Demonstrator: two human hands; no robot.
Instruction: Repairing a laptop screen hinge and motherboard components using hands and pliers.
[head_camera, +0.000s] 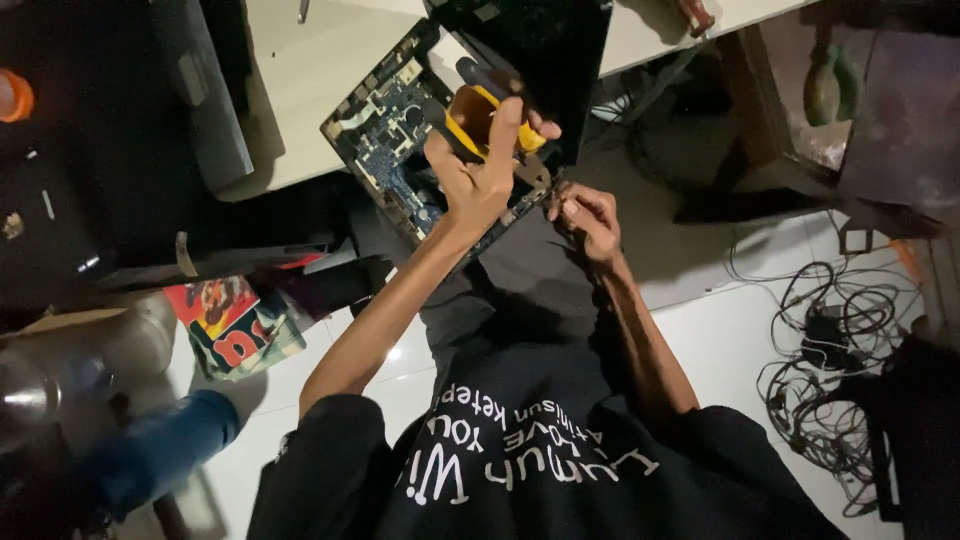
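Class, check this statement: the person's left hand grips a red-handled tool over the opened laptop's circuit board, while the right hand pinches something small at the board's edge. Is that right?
Not quite. In the head view, the left hand grips a yellow-and-black-handled tool, not a red one, over the opened laptop's circuit board. The right hand does pinch something small at the board's edge.

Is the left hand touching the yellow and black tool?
Touching. The head view shows the left hand wrapped around the yellow and black tool, thumb pressed on its handle, above the open laptop.

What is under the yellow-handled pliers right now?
The opened laptop's blue circuit board lies under the yellow-and-black-handled pliers gripped in the left hand. That hand hides the plier tips and the board beneath them.
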